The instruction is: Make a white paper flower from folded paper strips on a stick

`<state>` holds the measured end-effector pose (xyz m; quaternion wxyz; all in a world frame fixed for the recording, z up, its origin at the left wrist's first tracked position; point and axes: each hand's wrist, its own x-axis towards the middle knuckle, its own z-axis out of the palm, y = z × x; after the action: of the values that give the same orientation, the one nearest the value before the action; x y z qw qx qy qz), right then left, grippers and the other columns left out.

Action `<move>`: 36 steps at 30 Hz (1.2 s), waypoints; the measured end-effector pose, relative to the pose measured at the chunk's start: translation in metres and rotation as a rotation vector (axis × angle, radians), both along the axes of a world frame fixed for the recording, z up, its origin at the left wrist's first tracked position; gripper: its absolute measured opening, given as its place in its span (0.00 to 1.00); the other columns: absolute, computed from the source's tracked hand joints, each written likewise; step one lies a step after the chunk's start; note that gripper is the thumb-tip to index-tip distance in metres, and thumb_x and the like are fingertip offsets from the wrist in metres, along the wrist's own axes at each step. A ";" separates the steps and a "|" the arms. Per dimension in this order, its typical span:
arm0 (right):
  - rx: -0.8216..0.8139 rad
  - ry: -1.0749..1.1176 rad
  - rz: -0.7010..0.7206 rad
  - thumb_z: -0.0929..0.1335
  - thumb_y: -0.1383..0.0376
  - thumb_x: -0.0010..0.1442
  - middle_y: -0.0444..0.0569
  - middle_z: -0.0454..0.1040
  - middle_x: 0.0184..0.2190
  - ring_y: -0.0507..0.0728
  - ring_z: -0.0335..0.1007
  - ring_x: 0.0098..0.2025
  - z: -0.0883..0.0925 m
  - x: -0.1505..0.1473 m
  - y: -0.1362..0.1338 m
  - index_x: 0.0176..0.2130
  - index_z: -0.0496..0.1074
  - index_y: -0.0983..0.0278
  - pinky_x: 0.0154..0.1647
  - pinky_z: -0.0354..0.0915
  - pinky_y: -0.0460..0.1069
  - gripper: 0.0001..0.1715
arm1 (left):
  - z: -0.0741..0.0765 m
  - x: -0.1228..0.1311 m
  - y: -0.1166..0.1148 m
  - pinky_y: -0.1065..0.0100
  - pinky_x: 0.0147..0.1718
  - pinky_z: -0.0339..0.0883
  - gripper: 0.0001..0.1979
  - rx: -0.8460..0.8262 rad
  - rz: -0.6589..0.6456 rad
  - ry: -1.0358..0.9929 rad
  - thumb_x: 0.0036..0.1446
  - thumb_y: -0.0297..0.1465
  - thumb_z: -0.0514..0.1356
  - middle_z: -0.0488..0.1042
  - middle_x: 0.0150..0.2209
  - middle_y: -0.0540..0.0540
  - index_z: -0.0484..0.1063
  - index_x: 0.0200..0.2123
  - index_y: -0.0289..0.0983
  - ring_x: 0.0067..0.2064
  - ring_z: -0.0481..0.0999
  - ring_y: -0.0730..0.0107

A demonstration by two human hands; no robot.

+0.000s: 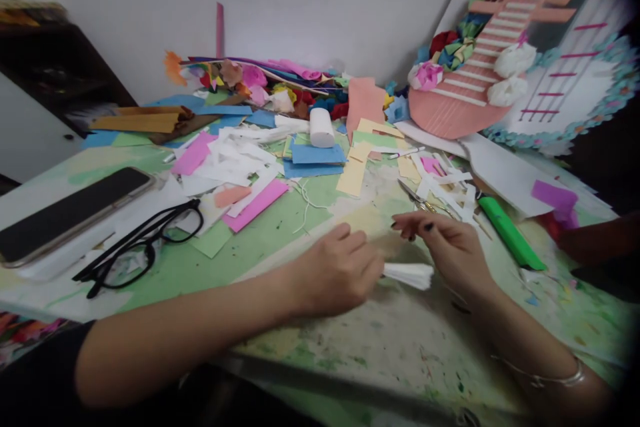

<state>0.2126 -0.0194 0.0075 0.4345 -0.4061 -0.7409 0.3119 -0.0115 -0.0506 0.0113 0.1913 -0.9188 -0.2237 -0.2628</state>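
Note:
My left hand (337,270) is closed around a small folded white paper fan (409,275), whose pleated end sticks out to the right. My right hand (447,247) hovers just above and right of that end, fingers curled with the tips pinched together near the paper; whether it grips a thread or anything else is too small to make out. A thin bracelet sits on my right wrist. Both hands rest over a paint-stained green table (300,213).
Black glasses (145,247) and a phone (70,210) lie at the left. Several coloured paper scraps (260,167), a white roll (321,127), scissors (415,197) and a green marker (510,232) lie behind. Paper crafts (500,60) stand at the right. Another person's arm (600,247) enters from the right.

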 end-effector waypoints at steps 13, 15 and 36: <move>0.105 -0.577 0.127 0.71 0.70 0.52 0.50 0.75 0.31 0.55 0.68 0.36 0.001 -0.130 0.070 0.31 0.75 0.66 0.39 0.61 0.49 0.02 | 0.005 -0.001 -0.016 0.64 0.22 0.50 0.08 0.050 -0.312 -0.237 0.56 0.24 0.57 0.63 0.20 0.50 0.71 0.25 0.32 0.23 0.60 0.70; 0.123 -0.585 0.124 0.68 0.74 0.53 0.49 0.72 0.30 0.55 0.66 0.36 -0.006 -0.135 0.072 0.28 0.71 0.66 0.38 0.60 0.48 0.05 | 0.003 -0.001 -0.015 0.64 0.22 0.50 0.08 0.048 -0.309 -0.242 0.56 0.25 0.57 0.63 0.20 0.50 0.71 0.25 0.32 0.23 0.60 0.70; -0.308 0.315 0.158 0.72 0.66 0.50 0.43 0.70 0.27 0.49 0.66 0.30 0.039 -0.053 0.069 0.33 0.73 0.64 0.32 0.60 0.47 0.07 | -0.010 -0.009 0.011 0.59 0.41 0.64 0.10 -0.234 -0.017 -0.296 0.62 0.25 0.50 0.71 0.36 0.40 0.71 0.33 0.32 0.42 0.68 0.60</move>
<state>0.1596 0.0493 0.0461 0.4521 -0.3548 -0.6371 0.5136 -0.0208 -0.0401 0.0015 0.0457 -0.8880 -0.2706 -0.3690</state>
